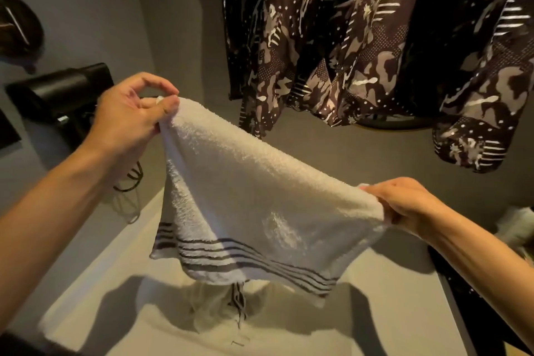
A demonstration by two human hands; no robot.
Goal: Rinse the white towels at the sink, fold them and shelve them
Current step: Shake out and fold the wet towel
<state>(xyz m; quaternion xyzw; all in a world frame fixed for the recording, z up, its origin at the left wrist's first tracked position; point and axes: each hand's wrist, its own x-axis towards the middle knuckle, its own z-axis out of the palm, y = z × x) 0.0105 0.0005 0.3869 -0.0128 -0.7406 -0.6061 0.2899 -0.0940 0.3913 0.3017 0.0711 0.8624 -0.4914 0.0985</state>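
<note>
A white towel [251, 196] with dark stripes near its lower hem hangs folded over in mid-air above a pale flat surface [390, 306]. My left hand [130, 115] pinches its upper left corner, raised higher. My right hand [404, 202] grips the opposite corner, lower and to the right. The towel's fold runs taut between both hands. Beneath it, a second pale cloth [219, 312] with a striped edge lies crumpled on the surface, partly hidden by the held towel.
Dark patterned garments [361, 37] hang close behind, above the surface. A black hair dryer [63, 89] sits in a wall holder at left, its coiled cord [130, 179] dangling. Something white and fluffy [517, 225] shows at the right edge.
</note>
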